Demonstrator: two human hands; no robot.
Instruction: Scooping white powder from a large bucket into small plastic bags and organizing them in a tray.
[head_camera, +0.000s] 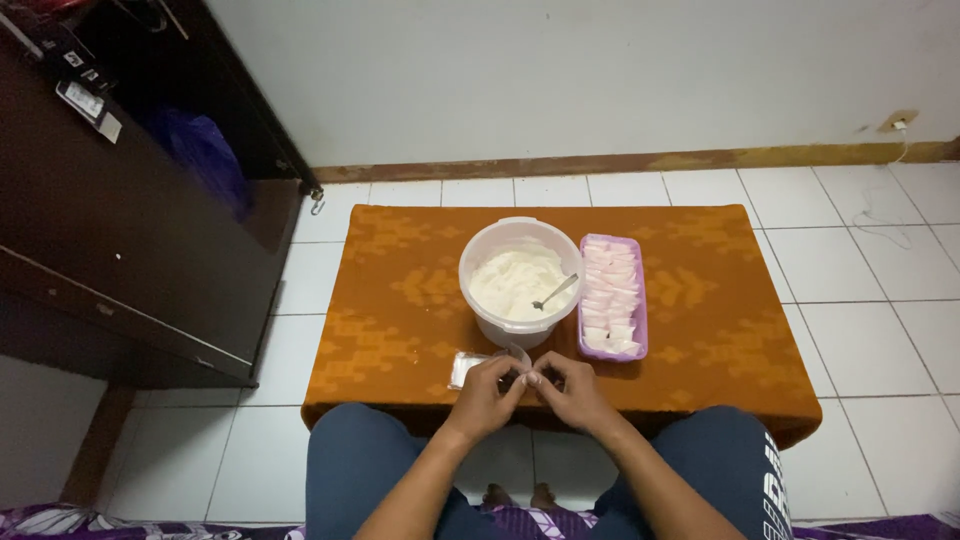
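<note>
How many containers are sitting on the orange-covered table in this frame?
2. A round white tub of white powder, with a spoon in it, stands mid-table; a long purple tray of small packets lies touching its right side. None seems hidden.

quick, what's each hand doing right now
Left hand: fingers pinched on a small clear plastic bag, held with the other hand.
Right hand: fingers pinched on the same bag at its other edge.
</note>
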